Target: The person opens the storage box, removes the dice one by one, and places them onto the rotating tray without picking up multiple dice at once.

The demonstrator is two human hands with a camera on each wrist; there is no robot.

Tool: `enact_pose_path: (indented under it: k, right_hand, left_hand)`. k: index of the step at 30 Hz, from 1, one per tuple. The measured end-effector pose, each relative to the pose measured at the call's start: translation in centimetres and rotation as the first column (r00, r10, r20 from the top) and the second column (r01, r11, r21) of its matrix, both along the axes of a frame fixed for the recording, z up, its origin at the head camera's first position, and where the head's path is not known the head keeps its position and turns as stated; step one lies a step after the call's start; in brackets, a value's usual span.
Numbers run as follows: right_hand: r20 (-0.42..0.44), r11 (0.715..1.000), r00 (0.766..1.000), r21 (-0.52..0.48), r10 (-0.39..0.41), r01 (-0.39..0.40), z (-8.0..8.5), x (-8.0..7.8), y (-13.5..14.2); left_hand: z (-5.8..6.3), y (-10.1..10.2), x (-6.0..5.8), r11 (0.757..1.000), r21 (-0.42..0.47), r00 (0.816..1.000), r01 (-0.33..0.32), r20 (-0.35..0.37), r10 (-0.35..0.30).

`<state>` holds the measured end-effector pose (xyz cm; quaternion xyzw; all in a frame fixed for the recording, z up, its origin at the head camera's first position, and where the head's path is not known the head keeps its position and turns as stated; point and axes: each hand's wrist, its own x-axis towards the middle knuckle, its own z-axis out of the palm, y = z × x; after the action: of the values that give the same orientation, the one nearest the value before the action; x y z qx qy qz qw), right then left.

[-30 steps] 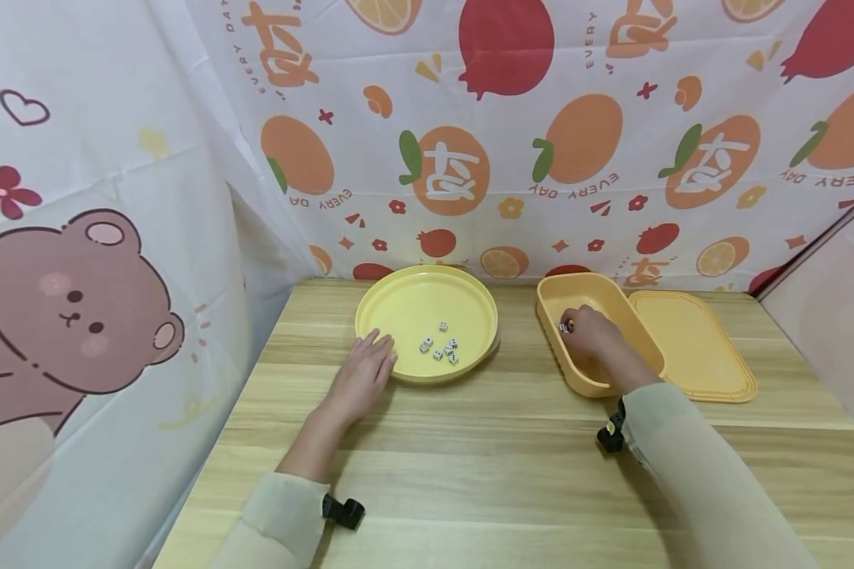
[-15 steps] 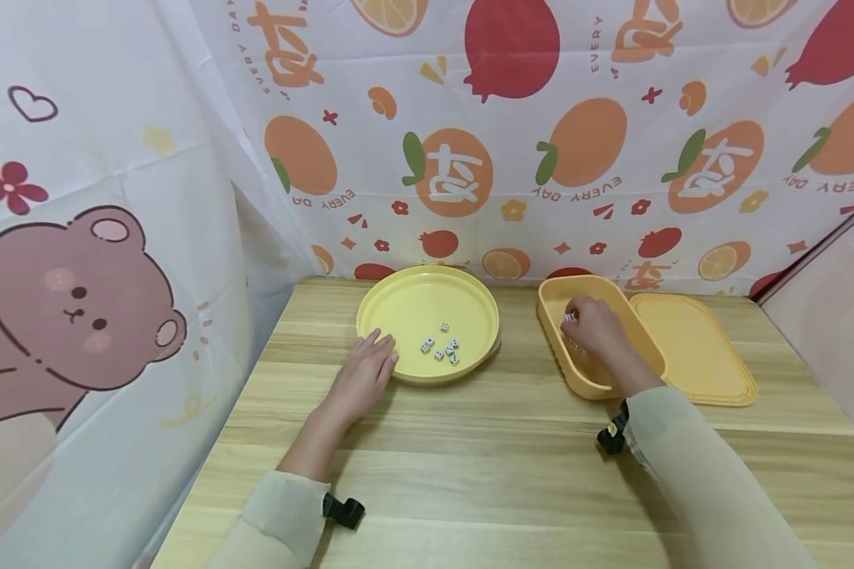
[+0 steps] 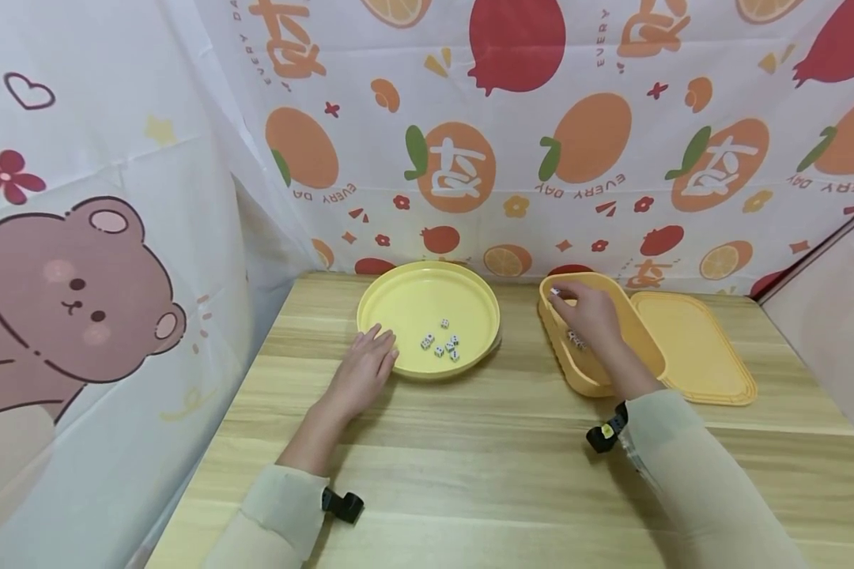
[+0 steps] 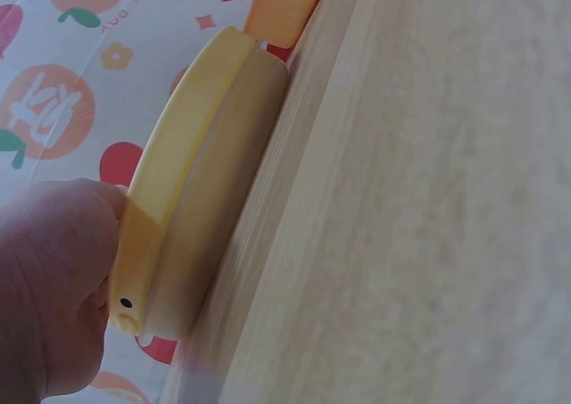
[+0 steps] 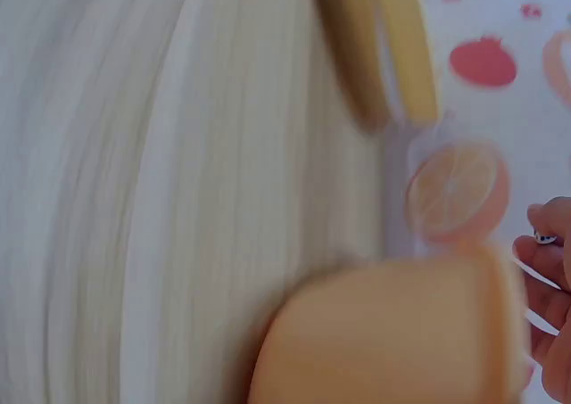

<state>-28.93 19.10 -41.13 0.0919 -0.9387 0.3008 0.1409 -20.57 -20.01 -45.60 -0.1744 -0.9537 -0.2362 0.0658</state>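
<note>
My left hand [image 3: 363,367] rests on the near left rim of a round yellow tray [image 3: 398,288], fingers fairly straight over the edge. Several white dice [image 3: 439,351] with dark pips lie inside the tray, toward its front right. The left wrist view shows that hand [image 4: 62,279] against the side of the tray [image 4: 169,181]. Over the orange rectangular box [image 3: 636,332], my right hand [image 3: 594,316] pinches a die [image 3: 556,292] between thumb and fingertips. The pinched die [image 5: 544,238] shows in the right wrist view too. More dice [image 3: 576,340] lie in the box below the hand.
A flat orange lid [image 3: 697,348] lies right of the box on the wooden table [image 3: 462,466]. A printed fabric backdrop [image 3: 519,158] hangs right behind the tray and box; another cloth with a bear [image 3: 100,300] hangs at the left.
My right hand has risen from inside the box toward its far left rim with a die pinched in the fingers, uncovering dice below. My left hand has stayed on the tray's rim.
</note>
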Motion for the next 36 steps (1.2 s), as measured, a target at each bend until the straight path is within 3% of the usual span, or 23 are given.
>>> enact_pose_path:
  k: [4, 7, 17, 21, 30, 36]
  right_hand:
    - [-0.112, 0.996, 0.991, -0.048, 0.07, -0.076, 0.5, 0.7, -2.6]
    - [-0.152, 0.989, 0.981, -0.066, 0.121, -0.132, -0.1, 0.8, -4.6]
    - [-0.02, 0.962, 0.965, -0.074, 0.263, -0.264, -3.4, 1.9, -11.9]
    - [0.021, 0.958, 0.96, -0.064, 0.28, -0.278, -4.0, 2.3, -13.9]
    - [0.05, 0.945, 0.945, 0.045, 0.323, -0.325, -4.2, 2.3, -15.4]
    - [0.084, 0.947, 0.945, 0.016, 0.317, -0.319, -4.1, 2.4, -15.1]
  left_hand:
    - [0.1, 0.0, -0.1, 1.0, 0.0, 1.0, 0.001, 0.004, -0.001]
    - [0.1, 0.0, -0.1, 1.0, -0.004, 1.0, 0.001, 0.009, -0.001]
    - [0.0, 0.0, 0.1, 1.0, -0.006, 1.0, -0.004, -0.001, 0.004]
    - [0.0, 0.1, 0.2, 1.0, -0.003, 1.0, -0.005, -0.015, 0.005]
    - [-0.1, 0.1, 0.2, 1.0, 0.003, 1.0, -0.006, -0.027, 0.006]
    - [-0.2, 0.1, 0.2, 1.0, -0.007, 1.0, -0.008, -0.02, 0.008]
